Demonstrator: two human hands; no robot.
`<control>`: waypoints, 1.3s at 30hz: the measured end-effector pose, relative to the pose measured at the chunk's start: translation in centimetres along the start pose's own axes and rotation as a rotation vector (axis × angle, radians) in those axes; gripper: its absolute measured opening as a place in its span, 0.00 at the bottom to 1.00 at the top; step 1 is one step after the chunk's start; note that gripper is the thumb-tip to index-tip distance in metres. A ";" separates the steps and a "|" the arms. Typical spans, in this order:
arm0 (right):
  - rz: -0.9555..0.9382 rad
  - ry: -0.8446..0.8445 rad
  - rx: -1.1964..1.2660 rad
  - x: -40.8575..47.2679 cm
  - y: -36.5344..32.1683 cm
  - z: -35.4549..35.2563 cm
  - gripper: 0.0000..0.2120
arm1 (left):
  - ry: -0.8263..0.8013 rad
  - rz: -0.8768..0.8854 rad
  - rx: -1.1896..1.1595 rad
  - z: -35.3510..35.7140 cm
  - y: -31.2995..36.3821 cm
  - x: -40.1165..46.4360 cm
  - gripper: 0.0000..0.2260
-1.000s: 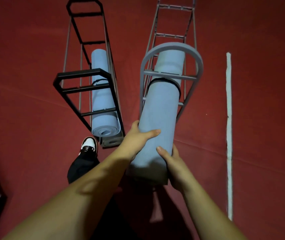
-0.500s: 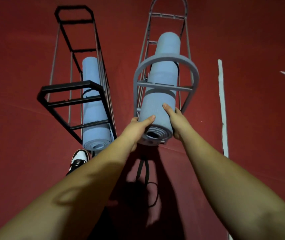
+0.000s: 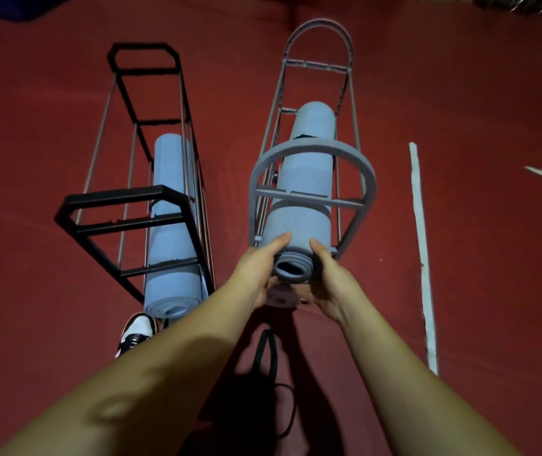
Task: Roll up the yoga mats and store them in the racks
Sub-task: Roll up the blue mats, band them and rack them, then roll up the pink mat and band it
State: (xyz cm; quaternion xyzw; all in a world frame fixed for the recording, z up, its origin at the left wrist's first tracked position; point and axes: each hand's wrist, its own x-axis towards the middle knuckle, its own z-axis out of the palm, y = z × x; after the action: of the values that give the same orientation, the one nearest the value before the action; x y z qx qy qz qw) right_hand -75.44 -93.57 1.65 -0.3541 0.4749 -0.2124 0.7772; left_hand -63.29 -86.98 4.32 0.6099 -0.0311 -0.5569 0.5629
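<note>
A rolled blue yoga mat (image 3: 306, 189) lies inside the grey arched rack (image 3: 312, 149), its spiral end facing me. My left hand (image 3: 259, 268) grips the near end from the left, thumb on top. On the other side, my right hand (image 3: 329, 284) grips the same end. To the left stands a black rack (image 3: 121, 205) holding a second rolled blue mat (image 3: 171, 245).
Both racks stand on a red floor (image 3: 477, 291). A white tape line (image 3: 422, 258) runs along the right. A black strap (image 3: 268, 353) lies on the floor between my forearms. My shoe (image 3: 136, 332) is near the black rack's base.
The mat has slid deeper into the grey rack, from mostly outside it to nearly all inside. Both hands followed forward to the rack's near end.
</note>
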 end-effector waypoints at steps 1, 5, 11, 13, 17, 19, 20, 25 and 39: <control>-0.015 0.007 -0.003 0.7 -0.5 -0.2 0.22 | -0.015 0.002 -0.012 0.5 0.4 0.2 0.17; -0.048 0.055 -0.108 2.9 -3.1 -0.7 0.25 | -0.036 0.030 -0.066 2.2 2.1 2.0 0.21; -0.085 0.186 -0.290 4.5 -4.8 -0.9 0.39 | -0.018 -0.055 0.114 2.5 2.0 4.0 0.27; -0.086 0.227 -0.356 4.6 -4.5 -0.5 0.44 | -0.044 -0.070 0.147 1.6 1.6 4.4 0.31; -0.206 0.260 -0.520 3.5 -4.4 1.0 0.39 | -0.024 -0.062 0.208 -0.3 1.8 2.8 0.28; -0.305 0.262 -0.617 3.2 -3.9 1.1 0.32 | -0.017 -0.070 0.280 -0.5 1.7 2.2 0.26; -0.323 0.263 -0.667 2.8 -3.4 1.3 0.31 | -0.012 -0.072 0.305 -1.0 1.7 1.5 0.24; -0.267 0.373 -0.543 -0.8 0.2 3.2 0.24 | 0.005 -0.034 0.330 -5.6 2.3 -4.6 0.12; -0.138 -0.801 -1.112 -25.4 22.5 32.6 0.05 | 0.514 0.095 0.306 -41.2 -8.6 -34.5 0.11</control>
State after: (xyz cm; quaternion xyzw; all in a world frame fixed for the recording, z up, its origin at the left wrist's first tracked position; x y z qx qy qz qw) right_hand -58.27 -50.40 9.40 -0.7807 0.1660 0.1611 0.5804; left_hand -51.92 -34.07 9.89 0.8063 0.0003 -0.3463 0.4795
